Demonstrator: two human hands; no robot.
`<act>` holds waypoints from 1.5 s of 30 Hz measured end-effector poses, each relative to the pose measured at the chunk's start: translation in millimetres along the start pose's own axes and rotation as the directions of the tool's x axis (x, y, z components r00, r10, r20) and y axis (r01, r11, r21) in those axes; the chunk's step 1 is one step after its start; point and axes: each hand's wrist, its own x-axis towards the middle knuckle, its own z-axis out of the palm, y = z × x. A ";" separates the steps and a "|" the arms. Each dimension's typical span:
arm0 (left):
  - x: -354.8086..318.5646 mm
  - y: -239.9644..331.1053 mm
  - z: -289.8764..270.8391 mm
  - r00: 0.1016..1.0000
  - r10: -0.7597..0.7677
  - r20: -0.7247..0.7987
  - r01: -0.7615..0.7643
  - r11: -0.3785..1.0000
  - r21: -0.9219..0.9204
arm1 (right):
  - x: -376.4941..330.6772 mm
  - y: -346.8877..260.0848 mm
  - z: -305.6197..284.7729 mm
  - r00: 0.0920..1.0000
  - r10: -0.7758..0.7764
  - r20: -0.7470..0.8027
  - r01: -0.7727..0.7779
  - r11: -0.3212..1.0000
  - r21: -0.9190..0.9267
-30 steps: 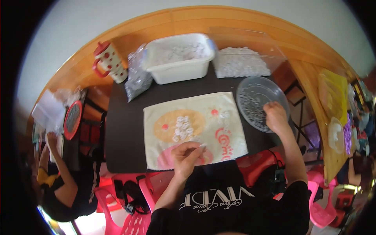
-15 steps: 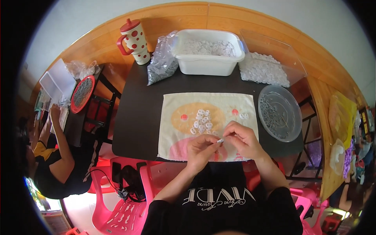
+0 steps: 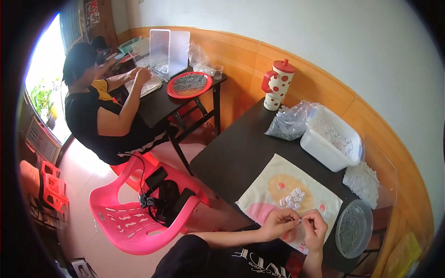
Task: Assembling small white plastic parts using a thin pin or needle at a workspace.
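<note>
My left hand [image 3: 281,224] pinches a small white plastic piece [image 3: 300,221] between thumb and fingertips. Close against it, my right hand [image 3: 315,229] is also closed in a pinch; whatever its fingertips hold is too small to make out. Both hands are over the near part of a cream cloth [image 3: 260,191] with orange and pink patches. Just beyond them, a cluster of small white pieces with holes [image 3: 292,199] lies on the cloth. To the right of my right hand is a round clear plastic tray [image 3: 340,237] holding small grey parts.
Along the table's back stand a dotted tumbler [image 3: 279,85], a bag of grey parts [image 3: 288,123], a white tub [image 3: 320,150] of white pieces and a filled bag [image 3: 361,183]. A pink chair [image 3: 123,234] holds black gear. Another person [image 3: 99,109] works beside a red plate [image 3: 209,83].
My view has swung left, so the neighbouring table and person show more fully. Both hands stay close together over the cloth, still pinching; the fingertips look nearer each other.
</note>
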 end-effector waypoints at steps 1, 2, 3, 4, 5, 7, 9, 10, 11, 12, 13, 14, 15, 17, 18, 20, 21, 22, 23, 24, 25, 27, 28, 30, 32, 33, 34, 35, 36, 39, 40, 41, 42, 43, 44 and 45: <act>0.3 1.5 3.0 0.999 0.031 -0.030 -0.032 0.999 -0.024 | 2.5 -1.5 0.6 1.000 0.004 -0.016 -0.003 0.998 0.069; -0.1 2.0 5.0 0.997 0.057 -0.060 -0.060 0.997 -0.047 | 3.6 -3.1 1.1 0.999 0.013 -0.035 -0.008 0.990 0.139; -1.0 0.8 4.5 0.997 0.052 -0.063 -0.055 0.998 -0.042 | 3.2 -3.9 -0.2 0.999 0.017 -0.036 -0.012 0.989 0.146; -0.2 -0.8 3.2 0.998 0.022 -0.061 -0.023 1.000 -0.021 | 4.0 -3.7 -4.5 0.998 0.037 -0.057 -0.028 0.987 0.157; -1.3 -1.5 3.1 0.998 -0.012 -0.058 0.012 1.000 0.000 | 3.8 -3.5 -8.5 0.995 0.060 -0.081 -0.046 0.985 0.168; -3.5 -0.4 3.9 0.998 -0.031 -0.054 0.032 0.999 0.024 | 4.4 0.9 -10.9 0.992 -0.047 -0.119 0.057 0.995 0.085; -0.2 3.6 4.5 0.997 -0.064 -0.035 0.066 0.997 0.044 | 0.1 2.5 -13.4 0.988 -0.015 -0.157 0.040 0.987 0.155; 3.2 6.0 5.2 0.996 -0.073 -0.044 0.074 0.997 0.025 | -1.7 4.4 -14.1 0.982 0.008 -0.190 0.021 0.988 0.151; 2.5 5.8 8.6 0.995 -0.088 -0.053 0.088 0.996 0.001 | -4.5 4.2 -15.0 0.984 0.062 -0.168 -0.033 0.985 0.169; 3.6 -1.0 2.5 0.995 -0.089 -0.054 0.091 0.995 0.034 | -5.4 4.9 -15.9 0.981 0.120 -0.151 -0.091 0.978 0.186; 4.6 -2.5 2.1 0.996 -0.046 -0.080 0.058 0.987 0.149 | -6.2 7.7 -16.1 0.975 0.111 -0.191 -0.087 0.988 0.131; 7.7 0.6 4.1 0.996 -0.022 -0.088 0.038 0.983 0.179 | -5.4 13.9 -15.0 0.969 0.100 -0.228 -0.073 0.990 0.124; 9.9 1.9 6.0 0.994 0.008 -0.109 0.013 0.982 0.188 | -1.9 13.9 -15.0 0.969 0.098 -0.226 -0.059 0.983 0.174; 12.2 9.7 9.1 0.995 0.028 -0.096 -0.005 0.973 0.230 | -0.1 11.0 -16.0 0.975 0.111 -0.194 -0.053 0.959 0.279; 13.1 11.0 9.7 0.995 0.023 -0.100 0.002 0.970 0.243 | 0.2 13.5 -18.8 0.984 0.081 -0.158 -0.047 0.976 0.211; 12.9 7.6 8.4 0.996 -0.012 -0.089 0.033 0.968 0.247 | -0.4 18.7 -19.0 0.978 0.074 -0.196 -0.035 0.980 0.195; 13.5 5.3 6.6 0.998 0.006 -0.069 0.012 0.963 0.268 | -0.4 20.3 -20.1 0.981 0.032 -0.192 0.004 0.983 0.184; 13.1 3.3 5.9 0.998 0.035 -0.057 -0.017 0.956 0.292 | -0.8 20.5 -21.3 0.984 0.027 -0.176 0.004 0.985 0.174; 12.5 1.5 6.8 0.998 0.023 -0.053 -0.007 0.957 0.289 | -1.9 19.3 -22.7 0.982 0.035 -0.184 -0.003 0.985 0.172; 12.1 0.5 7.4 0.998 0.024 -0.052 -0.006 0.946 0.325 | -2.3 17.1 -23.8 0.986 0.004 -0.168 0.015 0.994 0.112; 10.8 0.3 7.2 0.998 0.031 -0.055 -0.009 0.931 0.364 | -2.7 15.5 -23.5 0.989 -0.029 -0.144 0.037 0.998 0.055; 9.3 -1.2 5.7 0.998 0.037 -0.058 -0.012 0.926 0.377 | -3.4 13.4 -22.2 0.992 -0.042 -0.118 0.047 0.998 0.045; 7.7 -1.8 5.3 0.997 0.041 -0.060 -0.015 0.922 0.388 | -4.5 12.8 -21.5 0.994 -0.053 -0.094 0.056 0.998 0.032; 6.5 -1.1 4.7 0.997 0.045 -0.065 -0.018 0.927 0.376 | -5.3 13.4 -21.7 0.996 -0.043 -0.082 0.046 0.998 0.041; 5.3 0.1 5.4 0.997 0.052 -0.059 -0.027 0.930 0.366 | -6.4 10.5 -22.0 0.996 -0.041 -0.079 0.045 0.998 0.046; 4.6 0.4 5.7 0.997 0.057 -0.055 -0.032 0.926 0.377 | -6.6 7.6 -22.2 0.997 -0.039 -0.070 0.041 0.999 0.032; 5.2 0.3 5.3 0.997 0.060 -0.053 -0.034 0.922 0.386 | -5.5 6.5 -22.5 0.998 -0.034 -0.060 0.035 0.999 0.016; 5.6 0.4 4.8 0.997 0.061 -0.053 -0.035 0.922 0.385 | -4.2 6.7 -21.0 0.998 -0.034 -0.059 0.035 0.999 0.015; 5.6 0.5 4.4 0.996 0.062 -0.063 -0.033 0.924 0.381 | -2.5 7.2 -18.1 0.993 -0.067 -0.095 0.069 0.998 0.011; 6.2 0.9 6.1 0.993 0.082 -0.079 -0.046 0.922 0.385 | 0.9 13.6 -17.7 0.979 -0.173 -0.106 0.166 0.983 -0.073; 5.8 1.5 7.5 0.991 0.100 -0.085 -0.059 0.917 0.394 | 1.9 15.0 -18.2 0.967 -0.242 -0.076 0.229 0.962 -0.146; 5.5 1.9 8.0 0.991 0.102 -0.086 -0.060 0.917 0.394 | 3.7 14.7 -18.6 0.967 -0.243 -0.075 0.230 0.962 -0.146; 5.4 2.2 8.5 0.990 0.100 -0.095 -0.056 0.920 0.388 | 5.8 14.0 -19.2 0.950 -0.309 -0.042 0.295 0.933 -0.206; 4.7 2.4 8.4 0.990 0.097 -0.104 -0.050 0.923 0.382 | 6.4 13.6 -18.8 0.929 -0.371 -0.006 0.356 0.897 -0.262; 4.7 2.1 8.4 0.990 0.097 -0.104 -0.050 0.923 0.382 | 5.8 14.2 -18.2 0.929 -0.370 -0.006 0.356 0.897 -0.262; 5.1 1.6 8.4 0.989 0.099 -0.110 -0.051 0.927 0.371 | 4.9 15.4 -17.8 0.937 -0.350 -0.010 0.336 0.906 -0.258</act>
